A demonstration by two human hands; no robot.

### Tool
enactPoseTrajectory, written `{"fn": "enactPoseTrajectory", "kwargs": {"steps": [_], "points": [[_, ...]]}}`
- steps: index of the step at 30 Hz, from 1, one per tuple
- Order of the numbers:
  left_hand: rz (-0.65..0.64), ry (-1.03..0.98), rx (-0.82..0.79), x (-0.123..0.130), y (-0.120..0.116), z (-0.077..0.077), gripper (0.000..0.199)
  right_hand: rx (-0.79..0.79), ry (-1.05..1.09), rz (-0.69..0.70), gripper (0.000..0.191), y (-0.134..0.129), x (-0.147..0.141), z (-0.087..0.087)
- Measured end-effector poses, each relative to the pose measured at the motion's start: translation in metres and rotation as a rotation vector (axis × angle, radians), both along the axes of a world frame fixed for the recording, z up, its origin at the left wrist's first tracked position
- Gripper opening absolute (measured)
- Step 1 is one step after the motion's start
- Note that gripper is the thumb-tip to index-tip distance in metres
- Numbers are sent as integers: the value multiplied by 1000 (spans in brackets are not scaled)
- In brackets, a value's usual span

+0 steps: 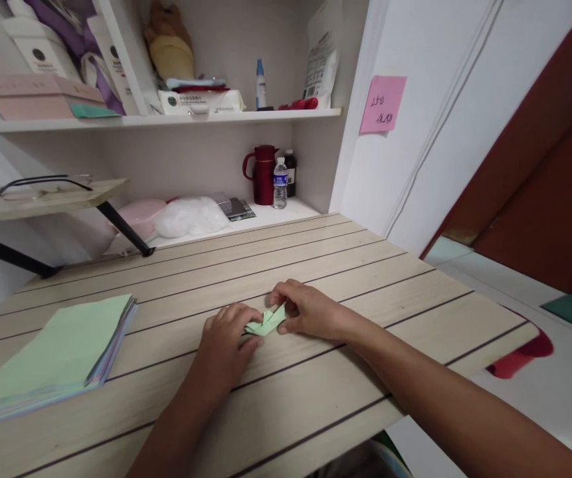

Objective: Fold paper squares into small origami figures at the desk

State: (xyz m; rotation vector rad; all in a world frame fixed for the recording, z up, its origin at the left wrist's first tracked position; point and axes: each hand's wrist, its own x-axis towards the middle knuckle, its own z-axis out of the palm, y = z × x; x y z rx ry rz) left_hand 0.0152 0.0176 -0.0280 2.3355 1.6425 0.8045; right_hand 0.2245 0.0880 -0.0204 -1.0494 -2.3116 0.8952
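A small folded piece of light green paper (268, 322) rests on or just above the striped wooden tabletop (325, 405), between my two hands. My left hand (230, 338) pinches its left end, with thumb and fingers closed around the edge. At the paper's right end, my right hand (308, 311) grips it between thumb and curled fingers. Parts of the paper are hidden behind the fingertips. To the left lies a stack of coloured paper (61, 345), its top sheet the same light green.
A small raised shelf (41, 202) with eyeglasses (41, 182) stands at the back left on black legs. Behind the table are a red jug (264, 176), a water bottle (280, 184) and a white plastic bag (190, 216). The table's right edge drops to a tiled floor.
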Motion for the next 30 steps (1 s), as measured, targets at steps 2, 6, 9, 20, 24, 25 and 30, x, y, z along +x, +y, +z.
{"fn": "enactPoseTrajectory", "kwargs": {"steps": [2,6,9,20,24,25,30], "points": [[0,22,-8,0,1,0,16,-27,34,28,46,0,2,1],[9,46,-29,0,2,0,12,-41,61,77,37,0,2,2],[12,48,-35,2,3,1,12,-23,38,77,30,0,0,2],[55,54,-115,6,5,1,11,93,18,112,20,2,-10,-3],[83,-2,-156,4,5,4,8,64,27,63,7,4,-13,-8],[76,-26,-166,3,5,4,8,55,22,53,6,4,-13,-8],[44,-78,-208,1,7,5,7,80,-70,26,2,0,-16,-3]]}}
